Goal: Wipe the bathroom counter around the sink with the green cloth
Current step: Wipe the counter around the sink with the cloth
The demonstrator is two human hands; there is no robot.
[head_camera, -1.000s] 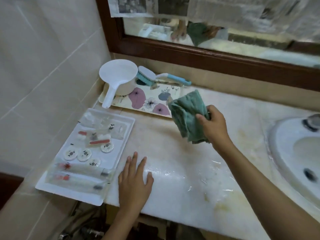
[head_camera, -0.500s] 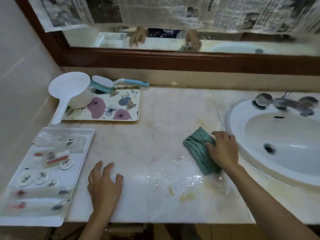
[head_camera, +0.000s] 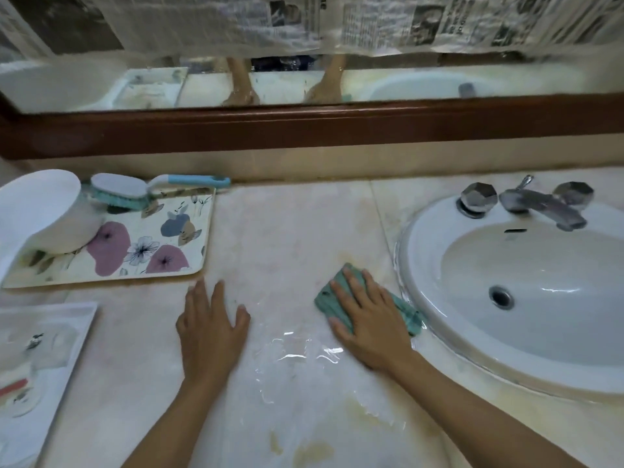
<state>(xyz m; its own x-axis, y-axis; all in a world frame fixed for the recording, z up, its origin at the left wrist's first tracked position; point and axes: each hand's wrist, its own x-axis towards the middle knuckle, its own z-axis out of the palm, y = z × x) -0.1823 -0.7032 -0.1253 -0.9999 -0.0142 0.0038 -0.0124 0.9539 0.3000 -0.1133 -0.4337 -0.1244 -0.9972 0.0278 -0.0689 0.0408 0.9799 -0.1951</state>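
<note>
- While one pale worktop (head_camera: pixel 287 231) carries everything, one puddle (head_camera: pixel 297 352) shines near its front middle and yellow stains (head_camera: pixel 314 450) mark its front edge.
- One mirror (head_camera: pixel 405 86) in a brown frame runs along the back edge, with newspaper (head_camera: pixel 371 21) covering its upper part.
- One white sink (head_camera: pixel 418 251) fills the right end, with one tap (head_camera: pixel 543 207) and two knobs (head_camera: pixel 479 197) on its back rim.
- There are two trays: a floral tray (head_camera: pixel 199 238) at the back left corner, and a white tray (head_camera: pixel 81 319) at the front left edge holding small items (head_camera: pixel 20 386) too blurred to count.
- One white scoop (head_camera: pixel 40 204) lies on the floral tray's left part.
- One brush (head_camera: pixel 121 189) with a blue handle lies across that tray's back rim.
- There are two hands. The left hand (head_camera: pixel 209 329) lies flat on bare worktop with straight fingers, holding nothing, and sits between the cloth and the trays.
- The right hand (head_camera: pixel 368 319) presses flat on the cloth with straight fingers and grips nothing.
- One green cloth (head_camera: pixel 324 298) lies folded on the worktop under that hand, its right end touching the sink's left rim.
- A second ago the right hand held the cloth in the air beside the floral tray.
- Half a second ago the cloth was down but short of the rim, with the fingers bent over it.
- The left hand was then at the front edge and now lies farther in, near the floral tray's corner.
</note>
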